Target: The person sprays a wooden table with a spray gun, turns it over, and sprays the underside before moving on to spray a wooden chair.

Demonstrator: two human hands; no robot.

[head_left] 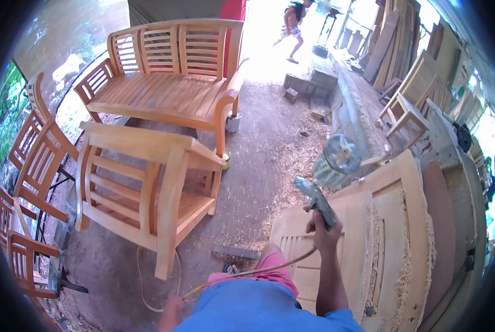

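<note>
My right hand (326,231) is wrapped round the grip of a grey-green spray gun (315,200), raised over the wooden panels. A thin tan hose (258,271) runs from below that hand across my lap to the left. My left hand (173,311), low at the bottom edge, is smeared and its fingers do not show; the hose passes close beside it. In front of me on the left stands a wooden armchair (173,193) with slatted sides. Just beyond the gun's tip is a round container (341,155) wrapped in clear plastic.
A slatted wooden bench (159,94) stands behind the armchair, its front leg by a small can (233,122). More chairs (40,155) line the left. Carved panels (391,221) with shavings lean at right. Concrete blocks (314,86) lie ahead; a person (293,25) is beyond.
</note>
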